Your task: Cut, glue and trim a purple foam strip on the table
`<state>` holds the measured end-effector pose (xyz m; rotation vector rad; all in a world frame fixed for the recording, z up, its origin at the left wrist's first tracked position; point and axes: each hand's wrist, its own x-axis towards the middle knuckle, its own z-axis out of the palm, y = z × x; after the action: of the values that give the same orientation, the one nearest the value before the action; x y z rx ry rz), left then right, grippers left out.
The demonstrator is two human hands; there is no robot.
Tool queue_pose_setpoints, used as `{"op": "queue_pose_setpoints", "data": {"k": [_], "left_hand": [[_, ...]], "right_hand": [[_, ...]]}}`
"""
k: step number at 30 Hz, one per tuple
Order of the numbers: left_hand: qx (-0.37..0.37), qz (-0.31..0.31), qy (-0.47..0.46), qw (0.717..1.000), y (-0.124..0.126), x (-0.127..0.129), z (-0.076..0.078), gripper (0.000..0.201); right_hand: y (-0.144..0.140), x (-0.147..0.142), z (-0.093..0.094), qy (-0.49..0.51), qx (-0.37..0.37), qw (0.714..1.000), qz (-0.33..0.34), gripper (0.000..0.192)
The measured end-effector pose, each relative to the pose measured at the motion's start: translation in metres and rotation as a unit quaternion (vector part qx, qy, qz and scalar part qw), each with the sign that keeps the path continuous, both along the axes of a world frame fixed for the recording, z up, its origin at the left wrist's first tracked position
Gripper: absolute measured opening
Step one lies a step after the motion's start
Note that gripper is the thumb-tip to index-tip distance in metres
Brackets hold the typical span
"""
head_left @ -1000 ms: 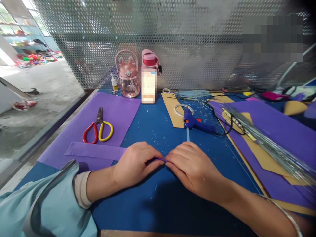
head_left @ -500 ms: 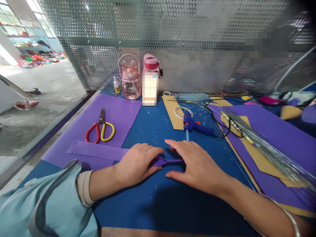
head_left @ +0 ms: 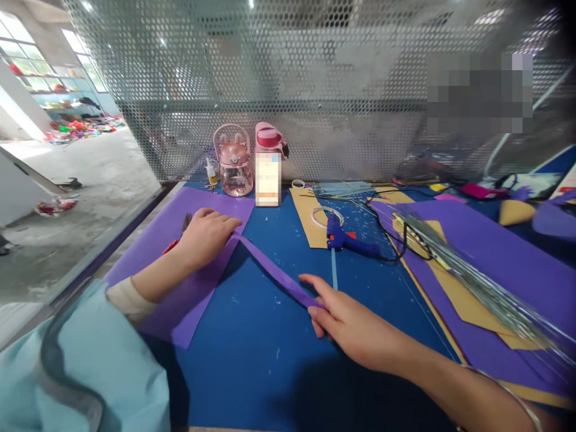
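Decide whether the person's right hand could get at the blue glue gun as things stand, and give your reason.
Probably yes. The glue gun lies just beyond the right hand with only bare blue mat between, though that hand is pinching the purple strip.

both hands, left hand (head_left: 204, 237) and right hand (head_left: 351, 327), stretch a purple strip (head_left: 272, 270).

Narrow purple strip (head_left: 274, 271), stretched taut diagonally above blue mat

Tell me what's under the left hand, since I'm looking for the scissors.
The left hand rests on the purple sheet, holding one end of the purple strip. A red handle and a blade tip of the scissors poke out beside it; the rest is covered.
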<state>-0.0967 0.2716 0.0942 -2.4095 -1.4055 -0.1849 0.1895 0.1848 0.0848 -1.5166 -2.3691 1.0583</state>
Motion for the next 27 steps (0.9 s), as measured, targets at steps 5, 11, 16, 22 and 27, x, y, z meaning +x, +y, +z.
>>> {"op": "queue_pose_setpoints", "data": {"k": [5, 11, 16, 22, 27], "left_hand": [[0.047, 0.024, 0.001, 0.999, 0.016, -0.008, -0.016, 0.031], [0.083, 0.094, -0.042, 0.991, 0.022, -0.023, -0.034, 0.030], [0.082, 0.146, -0.055, 0.984, 0.020, -0.018, -0.033, 0.042], [0.098, -0.017, -0.133, 0.986, -0.019, 0.006, -0.017, 0.041], [-0.127, -0.216, -0.133, 0.959, -0.058, 0.032, -0.026, 0.034]], "right_hand": [[-0.012, -0.001, 0.006, -0.114, 0.036, 0.992, 0.049, 0.021], [-0.024, -0.001, 0.014, -0.158, 0.024, 0.974, 0.164, 0.032], [-0.031, -0.008, 0.002, -0.188, 0.055, 0.973, 0.125, 0.032], [-0.017, -0.009, 0.000, -0.118, 0.078, 0.985, 0.102, 0.046], [0.040, 0.023, 0.015, -0.049, 0.229, 0.971, -0.038, 0.045]]}}
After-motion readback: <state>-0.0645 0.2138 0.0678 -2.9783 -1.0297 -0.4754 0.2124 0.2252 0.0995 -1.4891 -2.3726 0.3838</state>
